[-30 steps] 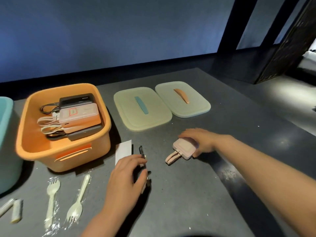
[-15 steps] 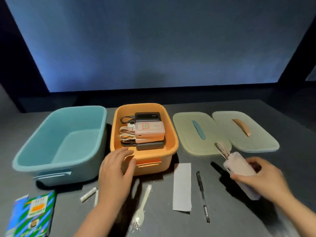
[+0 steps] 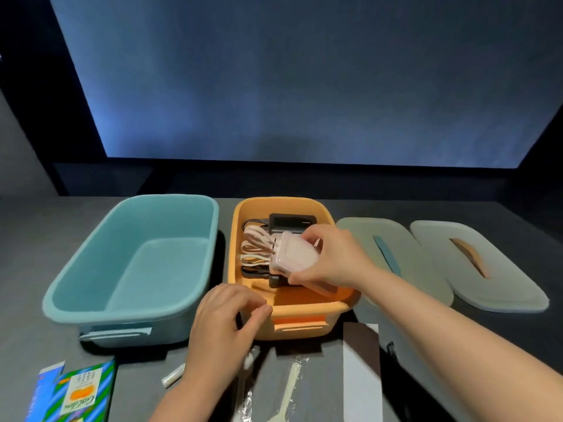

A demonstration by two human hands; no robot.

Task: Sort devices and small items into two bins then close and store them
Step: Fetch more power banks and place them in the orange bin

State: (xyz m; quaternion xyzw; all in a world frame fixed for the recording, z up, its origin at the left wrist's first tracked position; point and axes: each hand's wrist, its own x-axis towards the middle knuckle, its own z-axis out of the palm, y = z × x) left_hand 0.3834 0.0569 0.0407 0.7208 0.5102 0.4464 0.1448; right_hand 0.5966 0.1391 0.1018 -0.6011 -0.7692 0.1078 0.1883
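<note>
The right hand [image 3: 330, 258] grips a pink power bank [image 3: 294, 254] over the orange bin [image 3: 304, 318]. The left hand [image 3: 225, 327], fingers loosely curled, appears to rest empty against that bin's near rim.

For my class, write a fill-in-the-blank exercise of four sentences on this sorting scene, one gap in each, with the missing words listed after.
1. The right hand holds a pink power bank over the ______ bin.
2. The blue bin holds ______.
3. The two lids lie to the ______ of the orange bin.
4. The left hand rests at the orange bin's ______ rim.

Missing words: orange; nothing; right; near
</note>
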